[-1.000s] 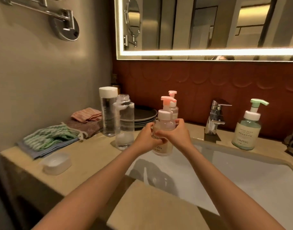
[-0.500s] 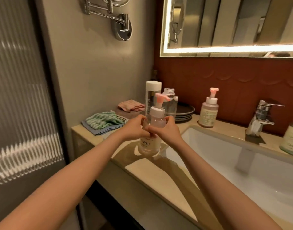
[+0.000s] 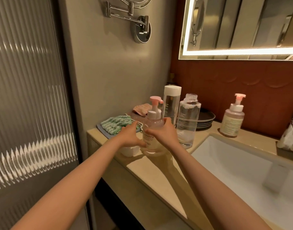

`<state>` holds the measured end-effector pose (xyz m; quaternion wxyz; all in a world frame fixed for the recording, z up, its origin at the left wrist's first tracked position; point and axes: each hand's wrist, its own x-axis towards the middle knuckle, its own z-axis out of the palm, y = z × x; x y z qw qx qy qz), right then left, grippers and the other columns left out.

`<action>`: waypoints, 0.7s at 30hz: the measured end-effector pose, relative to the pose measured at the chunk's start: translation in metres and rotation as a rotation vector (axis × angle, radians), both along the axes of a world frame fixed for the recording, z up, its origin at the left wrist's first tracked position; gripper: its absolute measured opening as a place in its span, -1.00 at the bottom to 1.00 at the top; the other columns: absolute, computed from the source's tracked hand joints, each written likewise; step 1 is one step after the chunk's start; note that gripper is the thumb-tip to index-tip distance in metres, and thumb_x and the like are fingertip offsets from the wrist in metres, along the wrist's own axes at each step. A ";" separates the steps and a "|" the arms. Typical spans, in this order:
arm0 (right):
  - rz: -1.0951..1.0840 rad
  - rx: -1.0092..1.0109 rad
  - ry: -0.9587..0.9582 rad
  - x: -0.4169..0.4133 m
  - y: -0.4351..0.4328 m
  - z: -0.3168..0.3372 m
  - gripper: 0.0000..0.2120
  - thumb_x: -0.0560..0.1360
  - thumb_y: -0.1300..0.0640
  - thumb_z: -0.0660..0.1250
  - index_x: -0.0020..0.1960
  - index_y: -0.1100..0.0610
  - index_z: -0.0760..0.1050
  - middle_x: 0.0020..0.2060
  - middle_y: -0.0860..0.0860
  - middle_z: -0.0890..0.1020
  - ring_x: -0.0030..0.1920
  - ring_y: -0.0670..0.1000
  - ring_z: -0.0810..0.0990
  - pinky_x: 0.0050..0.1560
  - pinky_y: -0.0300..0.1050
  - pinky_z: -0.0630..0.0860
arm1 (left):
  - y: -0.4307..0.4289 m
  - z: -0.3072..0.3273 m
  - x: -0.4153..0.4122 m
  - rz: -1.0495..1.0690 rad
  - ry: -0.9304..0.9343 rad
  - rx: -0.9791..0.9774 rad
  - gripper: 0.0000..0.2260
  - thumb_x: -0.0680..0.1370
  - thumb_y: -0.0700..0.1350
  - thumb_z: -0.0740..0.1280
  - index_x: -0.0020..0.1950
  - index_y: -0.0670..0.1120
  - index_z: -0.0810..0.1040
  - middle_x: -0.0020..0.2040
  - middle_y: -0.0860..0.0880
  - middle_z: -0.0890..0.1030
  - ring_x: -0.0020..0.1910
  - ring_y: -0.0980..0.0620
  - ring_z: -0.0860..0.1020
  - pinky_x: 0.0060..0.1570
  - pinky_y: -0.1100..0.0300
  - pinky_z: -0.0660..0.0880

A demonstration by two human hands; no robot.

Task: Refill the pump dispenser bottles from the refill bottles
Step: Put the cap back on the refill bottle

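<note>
Left hand (image 3: 130, 136) & right hand (image 3: 164, 135) both hold the pump bottle (image 3: 152, 126), one on each side, fingers curled round its clear body. It's upright w/ its pink pump top on, low at the counter (image 3: 159, 171); can't tell if it touches. Just behind it stands a tall refill bottle w/ white cap (image 3: 171, 105). Next to that is a clear refill bottle w/ no cap (image 3: 189, 117). A 2nd pump bottle (image 3: 233, 118) stands further right, by the sink (image 3: 242, 171). A small white dish (image 3: 129, 151) sits under the left hand. A green cloth (image 3: 116, 124) lies behind.

Light: warm and dim, mostly from the mirror's glowing strip (image 3: 242, 51).
Shadows: soft ones (from the arms (image 3: 209, 176)) on the counter (image 3: 152, 178).
Edges: bowed; tap (image 3: 292, 130) blurred.
</note>
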<state>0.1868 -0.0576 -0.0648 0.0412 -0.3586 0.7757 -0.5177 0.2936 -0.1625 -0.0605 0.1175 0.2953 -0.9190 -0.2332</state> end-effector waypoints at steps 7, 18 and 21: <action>-0.134 -0.090 0.106 -0.003 0.014 0.001 -0.30 0.33 -0.23 0.43 0.30 0.15 0.35 0.19 0.03 0.49 0.13 0.00 0.49 0.05 -0.09 0.50 | -0.008 -0.014 0.008 0.075 -0.184 -0.025 0.05 0.32 0.07 0.52 0.55 -0.10 -0.13 0.51 -0.13 0.16 0.45 -0.15 0.21 0.35 -0.02 0.29; -0.428 -0.062 -0.027 -0.058 0.042 0.027 0.00 0.31 -0.14 0.51 0.51 0.18 0.01 0.46 0.13 0.21 0.44 0.14 0.24 0.39 0.10 0.28 | 0.011 0.019 0.021 0.096 -0.031 0.178 -0.31 0.41 0.03 0.47 0.45 -0.08 0.26 0.28 -0.10 0.43 0.13 -0.11 0.49 -0.22 0.11 0.59; -0.327 -0.050 -0.129 -0.068 0.037 0.028 -0.04 0.31 -0.13 0.52 0.48 0.20 0.08 0.39 0.14 0.37 0.34 0.16 0.40 0.24 0.07 0.44 | 0.021 0.029 0.027 0.042 0.043 0.267 -0.63 0.48 0.09 0.37 0.17 -0.10 0.49 0.03 -0.07 0.52 -0.06 -0.06 0.55 -0.25 0.16 0.58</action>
